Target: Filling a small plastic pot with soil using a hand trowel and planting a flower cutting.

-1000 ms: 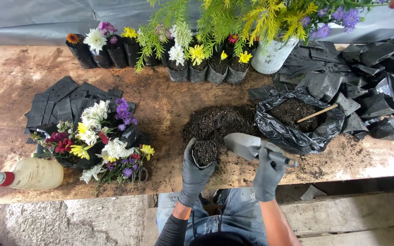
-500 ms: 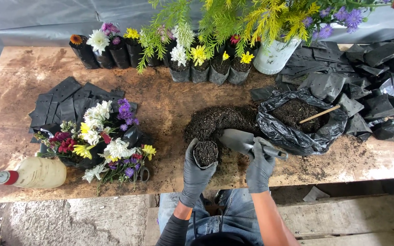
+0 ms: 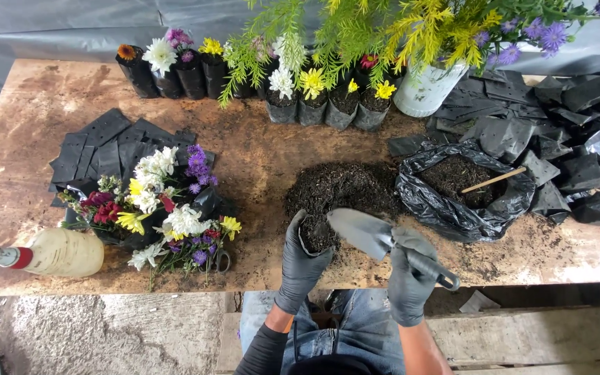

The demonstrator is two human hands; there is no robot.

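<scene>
While the left hand [image 3: 300, 260], gloved in grey, wraps its fingers [image 3: 293, 229] around a small black grow bag [image 3: 316, 235] full of soil, the bag stands upright at the near edge of the bench [image 3: 29, 125], its mouth held open and level so nothing spills.

Item: grey trowel [image 3: 362, 231]. Gripped by its handle in the clenched right hand [image 3: 410, 281], blade laid just over the bag's right rim, tilted toward the mouth, apparently to feed or press soil in.

Item: loose soil heap [image 3: 342, 186]. Directly behind the bag, within easy scooping reach.

Item: black sack of soil [image 3: 463, 187]. Right of the bag, mouth rolled open, a wooden stick [image 3: 493, 180] lying in it.

Item: cut flowers [image 3: 157, 208]. Left of the bag, a mixed bundle lying on flat empty bags [image 3: 105, 146].

Item: spray bottle [image 3: 57, 253]. Far left of the bag, on its side at the bench edge.

Item: filled bags with flowers [image 3: 314, 101]. Rowed along the far side, behind the bag, upright and touching.

Item: white bucket [image 3: 425, 90]. Behind and right of the bag, holding greenery.

Item: opened empty bags [image 3: 564, 125]. Far right, heaped loosely.
</scene>
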